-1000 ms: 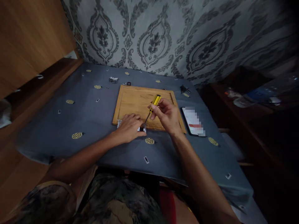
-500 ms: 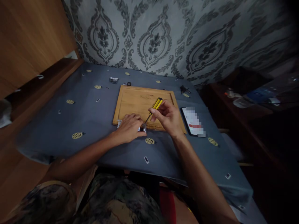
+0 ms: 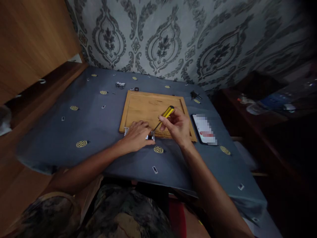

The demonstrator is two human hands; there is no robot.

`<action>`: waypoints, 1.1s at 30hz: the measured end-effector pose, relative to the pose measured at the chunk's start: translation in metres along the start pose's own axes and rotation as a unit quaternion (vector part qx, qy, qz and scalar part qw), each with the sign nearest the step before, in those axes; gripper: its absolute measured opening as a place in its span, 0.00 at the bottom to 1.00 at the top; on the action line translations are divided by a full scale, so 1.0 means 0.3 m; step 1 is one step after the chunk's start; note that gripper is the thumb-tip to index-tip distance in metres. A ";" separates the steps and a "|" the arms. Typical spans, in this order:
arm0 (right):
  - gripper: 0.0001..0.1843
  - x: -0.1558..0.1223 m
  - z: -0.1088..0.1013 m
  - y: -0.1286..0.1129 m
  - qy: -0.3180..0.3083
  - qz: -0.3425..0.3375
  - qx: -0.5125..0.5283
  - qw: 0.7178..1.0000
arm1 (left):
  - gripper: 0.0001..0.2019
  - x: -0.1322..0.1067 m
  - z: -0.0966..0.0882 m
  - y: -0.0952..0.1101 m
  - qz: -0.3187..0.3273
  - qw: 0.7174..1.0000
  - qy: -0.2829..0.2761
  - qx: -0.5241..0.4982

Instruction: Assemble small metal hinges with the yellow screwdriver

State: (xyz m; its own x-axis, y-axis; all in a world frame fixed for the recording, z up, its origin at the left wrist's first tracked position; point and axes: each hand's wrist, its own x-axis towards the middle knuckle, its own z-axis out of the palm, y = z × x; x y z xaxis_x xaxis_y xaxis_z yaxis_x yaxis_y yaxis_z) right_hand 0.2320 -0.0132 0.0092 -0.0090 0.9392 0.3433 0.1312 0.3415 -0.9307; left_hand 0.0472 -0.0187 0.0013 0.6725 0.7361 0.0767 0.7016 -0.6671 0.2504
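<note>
A wooden board (image 3: 146, 107) lies on the blue-grey tablecloth (image 3: 99, 132). My left hand (image 3: 137, 135) lies curled over a small metal part (image 3: 150, 136) at the board's near edge and presses it down. My right hand (image 3: 177, 126) is closed around a yellow-and-black screwdriver (image 3: 166, 114). Its thin shaft slants down to the left, and its tip meets the metal part beside my left fingers.
A phone (image 3: 204, 129) lies right of the board. Small metal pieces (image 3: 120, 85) and a dark object (image 3: 195, 95) sit near the patterned wall. A wooden cabinet (image 3: 32, 43) rises on the left. Dark shelving with clutter (image 3: 267, 99) stands on the right.
My right hand and the screwdriver handle have tilted lower and a little to the right, with the tip staying on the metal part. My left hand has not moved.
</note>
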 end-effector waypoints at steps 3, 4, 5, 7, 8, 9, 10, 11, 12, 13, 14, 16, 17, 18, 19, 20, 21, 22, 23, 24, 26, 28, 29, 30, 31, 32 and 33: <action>0.24 -0.008 -0.010 -0.010 0.000 0.001 -0.008 1.000 | 0.17 0.000 0.000 0.002 0.000 1.000 0.004 0.004; 0.25 -0.010 -0.012 -0.013 -0.002 0.001 -0.011 1.000 | 0.17 0.000 0.002 0.001 0.002 1.000 0.006 0.005; 0.25 -0.011 -0.013 -0.014 -0.005 0.001 -0.013 1.000 | 0.17 0.000 0.005 0.000 0.004 1.000 0.009 0.005; 0.22 -0.012 -0.011 -0.015 -0.006 -0.001 -0.017 1.000 | 0.17 0.000 0.010 -0.004 0.006 1.000 0.013 0.003; 0.22 -0.012 -0.009 -0.014 -0.002 -0.004 -0.018 1.000 | 0.17 0.000 0.013 -0.005 0.006 1.000 0.014 0.001; 0.22 -0.012 -0.006 -0.012 0.005 -0.007 -0.017 1.000 | 0.17 -0.001 0.014 -0.007 0.006 1.000 0.014 -0.001; 0.22 -0.013 -0.003 -0.011 0.012 -0.010 -0.017 1.000 | 0.17 -0.001 0.016 -0.008 0.005 1.000 0.013 -0.003; 0.23 -0.014 0.000 -0.010 0.018 -0.013 -0.018 1.000 | 0.17 -0.001 0.016 -0.009 0.005 1.000 0.012 -0.004; 0.24 -0.015 0.001 -0.010 0.026 -0.016 -0.019 0.999 | 0.17 -0.001 0.017 -0.009 0.004 1.000 0.010 -0.005; 0.24 -0.017 0.001 -0.011 0.037 -0.020 -0.021 0.999 | 0.17 -0.001 0.018 -0.010 0.005 1.000 0.010 -0.006; 0.24 -0.019 -0.001 -0.013 0.051 -0.025 -0.024 0.998 | 0.16 -0.001 0.018 -0.010 0.005 1.000 0.010 -0.009; 0.23 -0.022 -0.009 -0.016 0.088 -0.037 -0.033 0.995 | 0.15 -0.001 0.020 -0.011 0.006 1.000 0.011 -0.015; 0.22 -0.024 -0.015 -0.016 0.108 -0.043 -0.038 0.992 | 0.15 -0.001 0.021 -0.012 0.006 1.000 0.011 -0.018; 0.22 -0.025 -0.022 -0.015 0.124 -0.047 -0.043 0.990 | 0.15 0.000 0.022 -0.013 0.006 1.000 0.012 -0.020; 0.22 -0.026 -0.029 -0.012 0.134 -0.047 -0.045 0.989 | 0.14 0.000 0.024 -0.014 0.006 1.000 0.013 -0.022; 0.21 -0.028 -0.035 -0.006 0.139 -0.043 -0.044 0.988 | 0.14 0.001 0.025 -0.014 0.006 1.000 0.015 -0.023; 0.21 -0.030 -0.040 0.001 0.140 -0.034 -0.039 0.989 | 0.14 0.002 0.026 -0.015 0.006 1.000 0.018 -0.024; 0.20 -0.033 -0.045 0.009 0.137 -0.021 -0.032 0.990 | 0.14 0.002 0.027 -0.015 0.006 0.999 0.020 -0.024; 0.20 -0.037 -0.049 0.019 0.132 -0.007 -0.025 0.991 | 0.14 0.002 0.028 -0.015 0.006 0.999 0.021 -0.024; 0.19 -0.041 -0.052 0.028 0.127 0.006 -0.020 0.992 | 0.14 0.002 0.028 -0.016 0.007 0.999 0.022 -0.023; 0.19 -0.050 -0.059 0.046 0.115 0.024 -0.015 0.993 | 0.15 0.002 0.028 -0.016 0.008 0.999 0.024 -0.021; 0.18 -0.060 -0.066 0.057 0.106 0.032 -0.016 0.994 | 0.15 0.001 0.026 -0.017 0.009 0.999 0.026 -0.018; 0.18 -0.065 -0.070 0.059 0.104 0.033 -0.016 0.994 | 0.15 0.000 0.025 -0.017 0.009 0.999 0.026 -0.017; 0.19 -0.071 -0.075 0.058 0.106 0.032 -0.016 0.994 | 0.15 0.000 0.024 -0.018 0.010 0.999 0.027 -0.015; 0.19 -0.078 -0.079 0.055 0.112 0.028 -0.016 0.993 | 0.15 0.000 0.024 -0.018 0.010 0.999 0.027 -0.014; 0.19 -0.085 -0.084 0.050 0.120 0.023 -0.016 0.992 | 0.15 -0.001 0.024 -0.018 0.010 1.000 0.027 -0.013; 0.20 -0.093 -0.088 0.043 0.129 0.017 -0.017 0.991 | 0.15 -0.001 0.025 -0.017 0.010 1.000 0.026 -0.012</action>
State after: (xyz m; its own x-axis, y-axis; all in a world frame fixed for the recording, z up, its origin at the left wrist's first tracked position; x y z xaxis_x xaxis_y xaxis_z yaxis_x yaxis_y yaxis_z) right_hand 0.2600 -0.0359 -0.0091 0.2484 0.9082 0.3369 0.1605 0.3044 -0.9389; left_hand 0.0452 -0.0163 -0.0072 0.6722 0.7285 0.1320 0.6824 -0.6788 0.2711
